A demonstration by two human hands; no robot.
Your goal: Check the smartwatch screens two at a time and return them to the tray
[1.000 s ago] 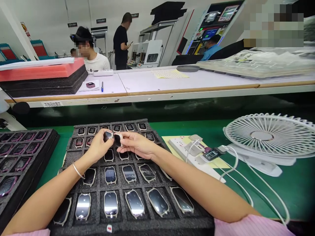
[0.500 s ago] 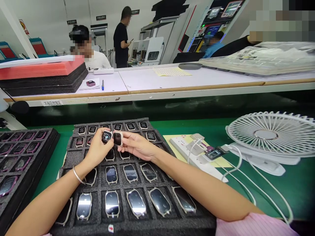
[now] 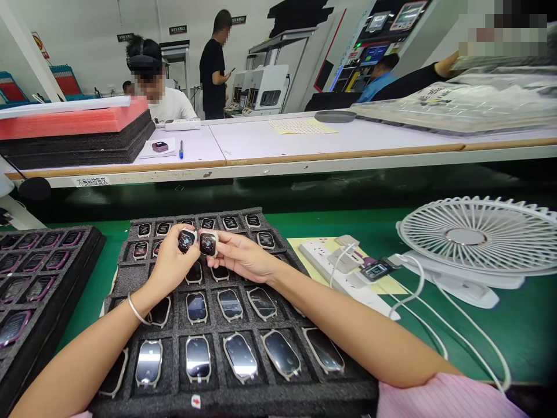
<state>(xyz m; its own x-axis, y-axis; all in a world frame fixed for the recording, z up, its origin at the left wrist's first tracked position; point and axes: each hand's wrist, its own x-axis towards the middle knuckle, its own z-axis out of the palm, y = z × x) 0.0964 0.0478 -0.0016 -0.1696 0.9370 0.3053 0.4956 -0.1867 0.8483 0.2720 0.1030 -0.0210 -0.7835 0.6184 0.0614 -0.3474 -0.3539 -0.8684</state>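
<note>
My left hand (image 3: 172, 264) pinches a small smartwatch body (image 3: 186, 240) with a lit screen. My right hand (image 3: 241, 255) grips a second watch body (image 3: 208, 244), white-framed, right beside the first. Both are held side by side just above the far half of a black foam tray (image 3: 130, 278). The tray's pockets hold several more watch bodies, screens up. A silver bangle circles my left wrist.
A second foam tray (image 3: 87, 244) of purple-framed watches sits at the left. A white power strip (image 3: 324, 261) with cables and a white fan (image 3: 474, 241) lie to the right on the green mat. Other people work past the white bench (image 3: 348, 148).
Both watches have turned their faces toward me, and their screens now show lit. My hands stayed nearly in place above the tray.
</note>
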